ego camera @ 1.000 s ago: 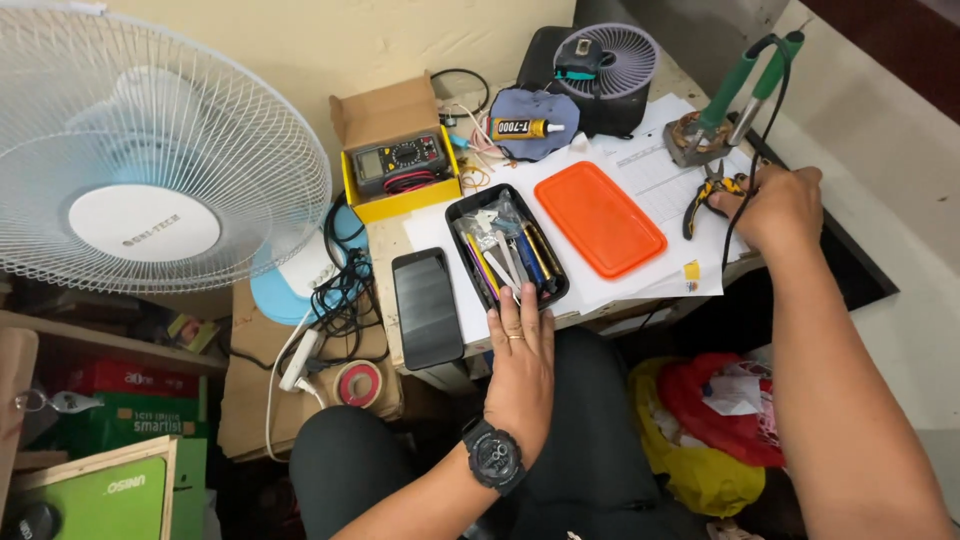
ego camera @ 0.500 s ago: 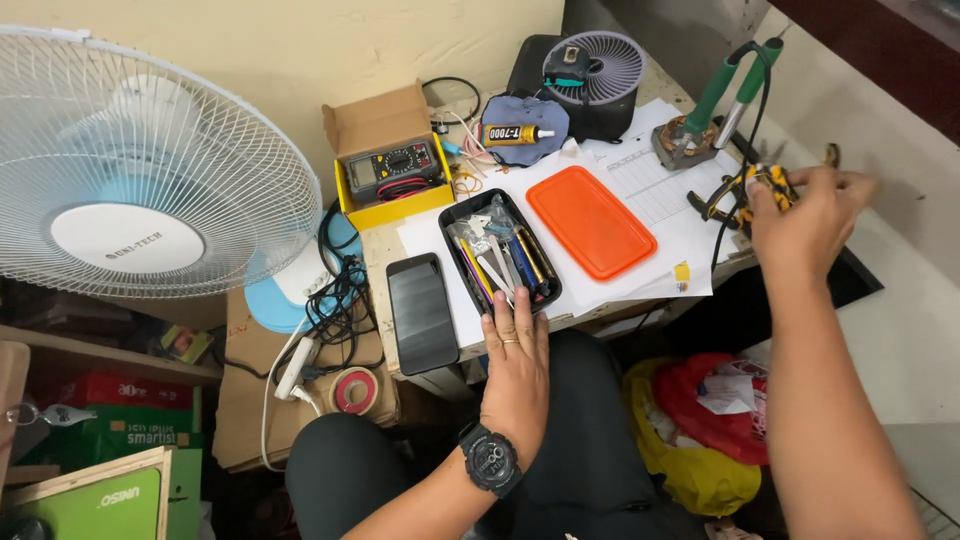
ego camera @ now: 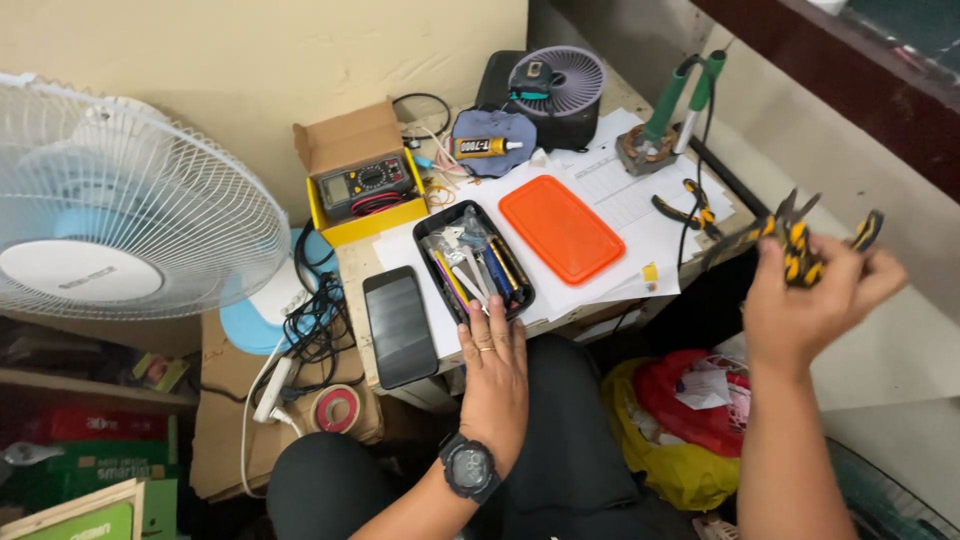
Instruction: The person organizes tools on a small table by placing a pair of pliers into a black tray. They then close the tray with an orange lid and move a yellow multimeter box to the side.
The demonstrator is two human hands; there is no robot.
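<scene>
Up and off the tabletop comes the right hand, now out past the right edge with yellow-handled pliers clamped in its curled fingers, where half a second ago it was only just lifting them beside the soldering stand. They are blurred, so how the handles sit cannot be told. A second pair of pliers lies near that right edge.

Largest in view, the white pedestal fan fills the far left, with a cardboard box below it and a tangle of cables trailing towards a power strip. The cramped tabletop is covered in white paper sheets, likely to protect it. An orange tray sits in the middle, a black tray of small tools just left of it, a dark phone at the near left corner. The left hand has not moved: it rests flat and open, fingertips touching the black tray's near end, seemingly steadying it. At the far side stand a small black fan, a yellow multimeter in its open box, and a soldering stand.
</scene>
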